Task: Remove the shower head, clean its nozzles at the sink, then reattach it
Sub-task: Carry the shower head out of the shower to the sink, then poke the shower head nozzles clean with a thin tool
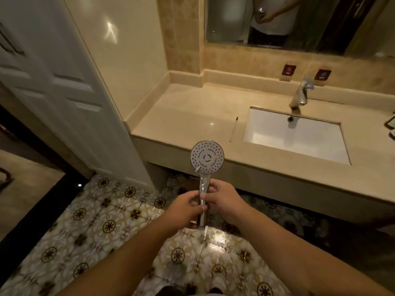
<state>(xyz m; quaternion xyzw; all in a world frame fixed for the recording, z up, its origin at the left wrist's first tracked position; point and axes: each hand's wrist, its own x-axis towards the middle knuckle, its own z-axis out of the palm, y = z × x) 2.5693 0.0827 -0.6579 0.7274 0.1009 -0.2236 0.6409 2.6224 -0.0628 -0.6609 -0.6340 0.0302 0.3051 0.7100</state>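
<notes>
A chrome shower head (207, 156) stands upright in front of me, detached from any hose, its round nozzle face turned toward me. My left hand (185, 207) and my right hand (222, 197) both grip its shiny handle from either side. It hovers over the floor, just in front of the beige counter's (183, 116) front edge. The white rectangular sink (299, 135) is set into the counter to the right, with a chrome faucet (300, 95) behind it.
A thin stick-like tool (233, 129) lies on the counter left of the sink. A white door (64, 82) stands to the left. A mirror (277, 20) hangs above the counter. Patterned floor tiles (96, 227) spread below, wet near my feet. Dark items (390, 124) sit at the right edge.
</notes>
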